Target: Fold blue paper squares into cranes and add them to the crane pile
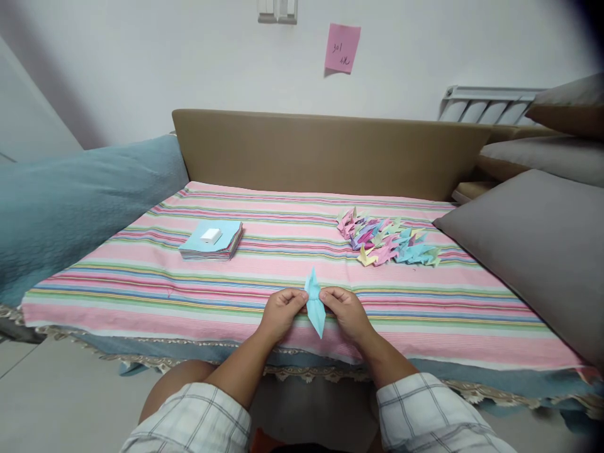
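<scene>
A light blue folded paper piece [315, 307], long and pointed at both ends, is held up over the front part of the striped cloth [283, 251]. My left hand [282, 311] pinches its left side between thumb and fingers. On the opposite side, my right hand [347, 312] is closed on it in the same way. Both thumbs sit near the middle of the paper, and the fingers behind it are partly hidden.
Left of my hands lies a stack of square paper [211, 248] with a small white block [211, 236] on top. Several folded paper cranes [377, 238] in mixed colours lie at the right. A grey cushion [533, 251] borders that side, and a brown backrest [330, 154] stands behind.
</scene>
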`<state>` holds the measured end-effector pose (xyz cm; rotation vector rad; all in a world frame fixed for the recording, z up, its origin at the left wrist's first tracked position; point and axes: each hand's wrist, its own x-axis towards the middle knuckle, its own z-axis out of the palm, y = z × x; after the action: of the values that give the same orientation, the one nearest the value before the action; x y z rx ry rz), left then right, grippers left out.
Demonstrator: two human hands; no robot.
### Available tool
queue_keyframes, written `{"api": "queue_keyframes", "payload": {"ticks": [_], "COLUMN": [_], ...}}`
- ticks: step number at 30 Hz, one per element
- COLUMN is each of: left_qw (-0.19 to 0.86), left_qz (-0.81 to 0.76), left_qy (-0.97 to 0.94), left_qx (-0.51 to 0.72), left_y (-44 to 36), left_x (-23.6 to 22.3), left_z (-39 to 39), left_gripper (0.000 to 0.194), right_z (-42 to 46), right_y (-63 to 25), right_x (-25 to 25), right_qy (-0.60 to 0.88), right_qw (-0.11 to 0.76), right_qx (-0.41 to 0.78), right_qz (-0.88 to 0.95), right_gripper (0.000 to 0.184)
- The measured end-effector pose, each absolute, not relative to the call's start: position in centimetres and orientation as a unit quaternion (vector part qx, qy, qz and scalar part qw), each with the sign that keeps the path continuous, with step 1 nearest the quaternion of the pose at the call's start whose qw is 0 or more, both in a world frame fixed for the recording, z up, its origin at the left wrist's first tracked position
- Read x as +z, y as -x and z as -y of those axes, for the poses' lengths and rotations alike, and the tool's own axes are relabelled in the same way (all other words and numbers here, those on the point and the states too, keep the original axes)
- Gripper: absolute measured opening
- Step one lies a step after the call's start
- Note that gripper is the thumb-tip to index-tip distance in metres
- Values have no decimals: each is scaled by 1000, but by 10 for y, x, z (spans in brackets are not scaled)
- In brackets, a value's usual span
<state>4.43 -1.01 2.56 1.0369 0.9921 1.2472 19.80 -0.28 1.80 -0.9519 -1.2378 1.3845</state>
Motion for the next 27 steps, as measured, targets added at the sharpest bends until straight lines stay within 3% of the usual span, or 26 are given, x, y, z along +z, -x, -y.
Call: {"api": "queue_keyframes", "payload": {"ticks": [27], "left_qw": [501], "left_qz": [-446], "left_qy": [-443], "left_qx": [596], "left_y": [-55], "left_x": [10], "left_z": [13], "left_gripper": [26], "right_z": [7], "right_y": [-179], "right_x": [7], "right_qy": [411], "right_qw": [592], "right_qx": [540], "right_qz": [435], "right_gripper": [24]}}
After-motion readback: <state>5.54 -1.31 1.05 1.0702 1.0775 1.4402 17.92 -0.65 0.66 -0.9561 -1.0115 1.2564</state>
